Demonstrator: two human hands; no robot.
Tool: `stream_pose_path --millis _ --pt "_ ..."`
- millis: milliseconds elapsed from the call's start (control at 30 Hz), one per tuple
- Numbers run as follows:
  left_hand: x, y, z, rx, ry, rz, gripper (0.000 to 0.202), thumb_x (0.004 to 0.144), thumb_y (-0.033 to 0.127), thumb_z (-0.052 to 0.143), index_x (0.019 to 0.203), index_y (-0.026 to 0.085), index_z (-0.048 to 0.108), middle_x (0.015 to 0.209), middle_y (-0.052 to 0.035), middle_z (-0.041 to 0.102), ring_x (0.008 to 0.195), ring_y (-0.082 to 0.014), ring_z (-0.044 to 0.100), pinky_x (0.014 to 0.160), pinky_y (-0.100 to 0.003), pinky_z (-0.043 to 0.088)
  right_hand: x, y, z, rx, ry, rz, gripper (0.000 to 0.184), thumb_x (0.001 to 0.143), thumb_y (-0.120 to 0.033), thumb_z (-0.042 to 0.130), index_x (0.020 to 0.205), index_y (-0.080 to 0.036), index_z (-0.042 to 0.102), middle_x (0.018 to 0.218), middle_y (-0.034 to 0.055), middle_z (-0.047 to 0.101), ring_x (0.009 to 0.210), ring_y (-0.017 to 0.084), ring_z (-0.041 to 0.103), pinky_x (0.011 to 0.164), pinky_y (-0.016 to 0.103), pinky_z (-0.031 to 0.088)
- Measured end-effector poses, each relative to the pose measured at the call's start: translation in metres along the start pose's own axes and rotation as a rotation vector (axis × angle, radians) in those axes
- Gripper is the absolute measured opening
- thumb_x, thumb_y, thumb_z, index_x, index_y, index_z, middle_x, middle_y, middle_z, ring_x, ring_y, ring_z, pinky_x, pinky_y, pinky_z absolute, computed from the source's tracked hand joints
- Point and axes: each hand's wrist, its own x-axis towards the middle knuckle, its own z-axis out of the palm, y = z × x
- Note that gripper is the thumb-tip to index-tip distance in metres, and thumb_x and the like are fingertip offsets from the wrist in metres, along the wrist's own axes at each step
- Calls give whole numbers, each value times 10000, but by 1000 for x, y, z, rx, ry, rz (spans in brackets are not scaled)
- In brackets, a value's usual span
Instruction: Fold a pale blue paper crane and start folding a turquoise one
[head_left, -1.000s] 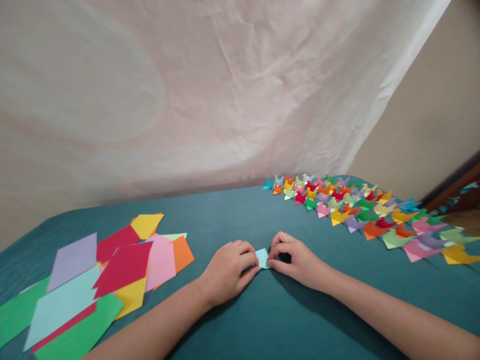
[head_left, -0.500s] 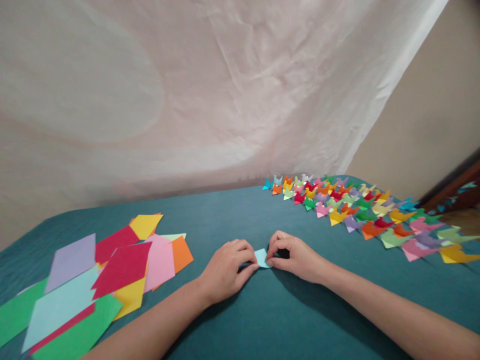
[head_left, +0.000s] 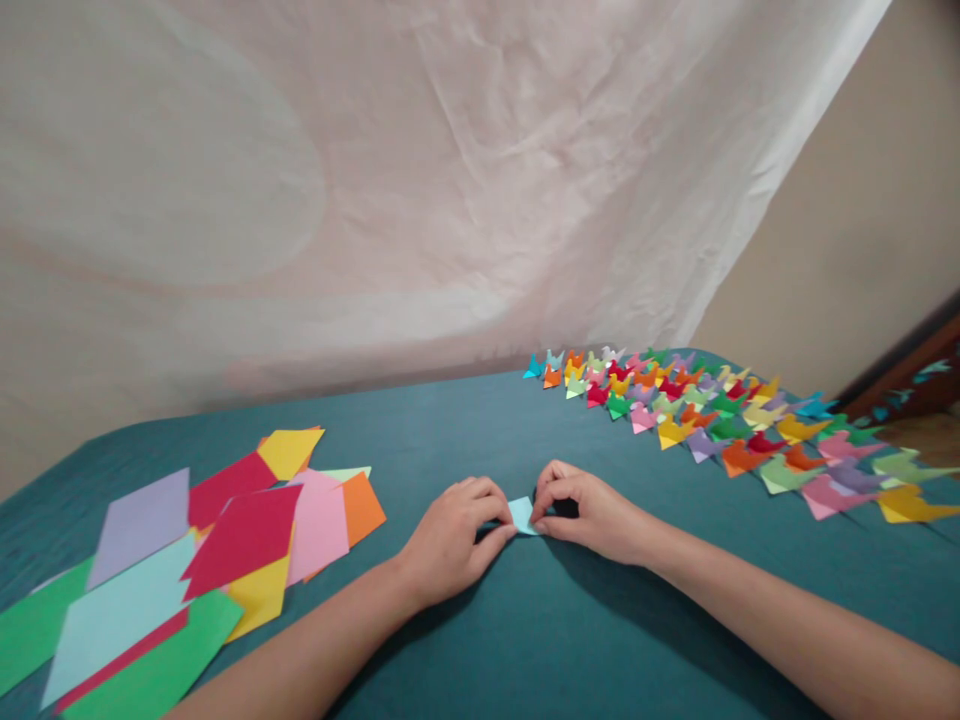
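A small light-blue piece of folded paper (head_left: 523, 514) lies at the middle of the teal-covered table (head_left: 510, 630). My left hand (head_left: 459, 538) pinches its left side between thumb and fingers. From the other side, my right hand (head_left: 581, 510) has thumb and forefinger closed on the right edge. The fingertips cover both ends of the paper, so its full shape and folds cannot be made out.
Loose coloured paper sheets (head_left: 247, 535) overlap in a pile on the left. Rows of small folded paper birds (head_left: 675, 430) stand at the right and back right. A pale cloth (head_left: 420, 180) hangs behind the table, and a dark wooden object (head_left: 907, 370) is at far right.
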Motion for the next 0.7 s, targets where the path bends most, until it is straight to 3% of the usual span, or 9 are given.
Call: stream_pose_path --millis 333,700 --pt "1 0 4 -98 37 -55 88 856 174 512 816 177 590 892 -33 566 865 -166 516 805 -290 404 -5 -3 -3 -122 -44 -94 91 811 -138 593 818 -204 656 933 27 572 908 157 526 831 308 393" --pt "4 -1 7 -138 72 -64 92 853 156 499 800 169 574 862 -29 552 844 -157 517 781 -280 399 -5 -7 -3 -136 -55 -50 29 795 -204 624 779 -197 647 957 33 576 924 169 527 844 322 386"
